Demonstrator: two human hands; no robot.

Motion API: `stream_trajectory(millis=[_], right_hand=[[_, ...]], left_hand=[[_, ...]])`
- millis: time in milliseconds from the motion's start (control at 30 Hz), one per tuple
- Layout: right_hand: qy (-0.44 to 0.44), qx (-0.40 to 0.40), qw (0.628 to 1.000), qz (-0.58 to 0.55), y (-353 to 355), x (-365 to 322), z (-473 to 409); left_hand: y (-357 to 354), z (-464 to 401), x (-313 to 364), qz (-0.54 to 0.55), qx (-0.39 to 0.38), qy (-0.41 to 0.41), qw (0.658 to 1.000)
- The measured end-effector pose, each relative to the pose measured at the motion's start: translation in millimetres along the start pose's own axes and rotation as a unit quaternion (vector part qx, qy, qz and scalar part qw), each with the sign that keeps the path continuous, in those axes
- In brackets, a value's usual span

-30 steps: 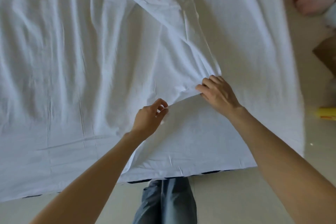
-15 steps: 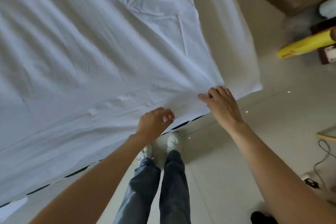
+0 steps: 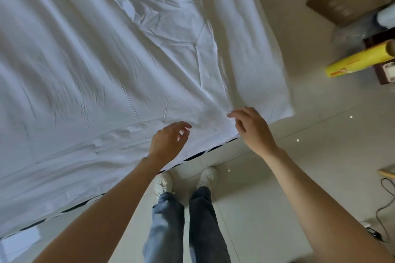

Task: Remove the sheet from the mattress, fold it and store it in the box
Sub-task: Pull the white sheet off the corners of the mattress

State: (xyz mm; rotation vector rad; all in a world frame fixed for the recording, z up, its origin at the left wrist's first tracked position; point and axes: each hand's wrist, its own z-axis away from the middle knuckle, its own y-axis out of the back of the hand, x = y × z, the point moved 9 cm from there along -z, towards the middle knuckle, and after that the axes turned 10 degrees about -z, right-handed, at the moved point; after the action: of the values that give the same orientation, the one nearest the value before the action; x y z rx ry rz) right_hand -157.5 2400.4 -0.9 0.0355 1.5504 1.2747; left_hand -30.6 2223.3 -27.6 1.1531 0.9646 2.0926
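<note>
Hovering loose-fingered over the sheet, left hand and right hand grip nothing; mattress mostly hidden.

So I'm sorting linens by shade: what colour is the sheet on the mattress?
Plain white, no pattern: the sheet shows best in the head view.

Pale glossy floor tiles (light glints), yellow roll, black cable
</note>
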Motion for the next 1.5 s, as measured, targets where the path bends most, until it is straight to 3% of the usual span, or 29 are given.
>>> stream_trajectory(millis=[200,467,700,800,900,967,1100,1267,1500], right_hand=[[0.022,0.108,0.992,0.054,80.5,-25.7,-89.8],[-0.002,0.063,0.996,0.060,39.5,-48.0,-236.4],[-0.102,0.010,0.993,0.049,-15.1,-16.0,-345.3],[-0.093,0.020,0.995,0.024,-10.1,-14.5,-360.3],[-0.015,0.064,0.997,0.050,11.3,-29.5,-352.0],[0.010,0.118,0.991,0.063,36.6,-29.6,-336.3],[-0.036,0.174,0.976,0.127,98.7,3.8,-283.1],[-0.141,0.172,0.960,0.169,151.4,61.5,-192.8],[-0.251,0.245,0.935,0.046,207.1,124.0,-79.8]], left_hand=[[80.7,-64.4,1.3,0.006,0.117,0.039,0.992],[102.5,-173.4,-65.9,0.062,0.084,0.183,0.978],[111.3,-257.4,-111.0,0.142,0.108,0.260,0.949],[114.4,-270.5,-118.3,0.202,0.124,0.298,0.924],[128.7,-269.5,-105.5,0.212,0.168,0.309,0.912],[142.2,-268.1,-81.5,0.188,0.196,0.282,0.920],[155.5,-273.0,6.4,0.143,0.219,0.143,0.955],[120.2,-278.1,133.9,0.134,0.156,-0.025,0.978],[57.3,-279.1,250.1,0.192,0.051,-0.117,0.973]])
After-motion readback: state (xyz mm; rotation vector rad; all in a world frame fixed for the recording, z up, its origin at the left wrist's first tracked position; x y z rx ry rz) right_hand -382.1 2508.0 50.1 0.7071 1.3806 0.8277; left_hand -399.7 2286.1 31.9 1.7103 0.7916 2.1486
